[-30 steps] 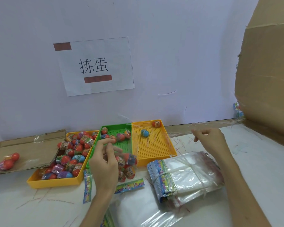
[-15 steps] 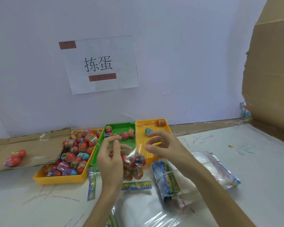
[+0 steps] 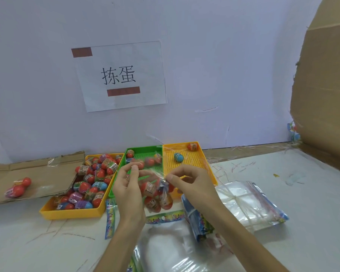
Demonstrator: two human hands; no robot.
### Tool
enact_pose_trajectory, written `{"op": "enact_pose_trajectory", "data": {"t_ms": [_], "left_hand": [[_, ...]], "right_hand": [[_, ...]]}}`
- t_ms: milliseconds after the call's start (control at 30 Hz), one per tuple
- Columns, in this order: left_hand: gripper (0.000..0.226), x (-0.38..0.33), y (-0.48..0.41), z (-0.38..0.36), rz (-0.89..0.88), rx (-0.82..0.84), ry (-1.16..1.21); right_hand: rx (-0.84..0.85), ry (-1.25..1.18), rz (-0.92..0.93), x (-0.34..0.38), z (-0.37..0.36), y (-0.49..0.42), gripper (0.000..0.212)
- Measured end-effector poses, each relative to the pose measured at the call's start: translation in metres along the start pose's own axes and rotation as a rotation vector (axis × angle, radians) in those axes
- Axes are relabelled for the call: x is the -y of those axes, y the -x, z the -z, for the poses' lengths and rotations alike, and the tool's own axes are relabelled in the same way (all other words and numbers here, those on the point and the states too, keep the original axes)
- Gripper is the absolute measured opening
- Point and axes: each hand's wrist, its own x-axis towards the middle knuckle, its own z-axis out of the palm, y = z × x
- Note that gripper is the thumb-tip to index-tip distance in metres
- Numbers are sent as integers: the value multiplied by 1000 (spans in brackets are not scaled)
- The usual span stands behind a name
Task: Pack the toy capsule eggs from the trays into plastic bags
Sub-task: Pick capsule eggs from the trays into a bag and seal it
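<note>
Bright, even, nearly shadowless light; glare on the plastic bags [image 3: 249, 205]; wide-angle bending at edges; slightly soft focus.

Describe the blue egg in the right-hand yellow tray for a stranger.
Under the paper sign, three trays sit side by side; take the rightmost, the yellow tray beside the green tray. Of its two eggs, the blue egg lies nearer the green tray; the red egg sits in the far corner.
</note>
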Motion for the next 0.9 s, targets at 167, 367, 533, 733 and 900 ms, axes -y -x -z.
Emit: {"op": "enact_pose_trajectory", "data": {"t_ms": [167, 367, 533, 733, 900], "left_hand": [[19, -5, 6, -5, 114, 115, 126], [51, -3, 4, -5, 133, 276, 109], [7, 3, 4, -2, 95, 325, 34], [5, 4, 2, -2, 106, 328, 43], [8, 6, 6, -6, 90, 403, 16]], "right_hand": [[-105, -59, -40, 2, 5, -1, 15], [-188, -148, -104, 5, 13, -4, 11], [-231, -148, -137, 3, 15, -7, 10], [-239, -149, -137, 3, 18, -9, 9], [-243, -217, -135, 3, 21, -9, 13]]}}
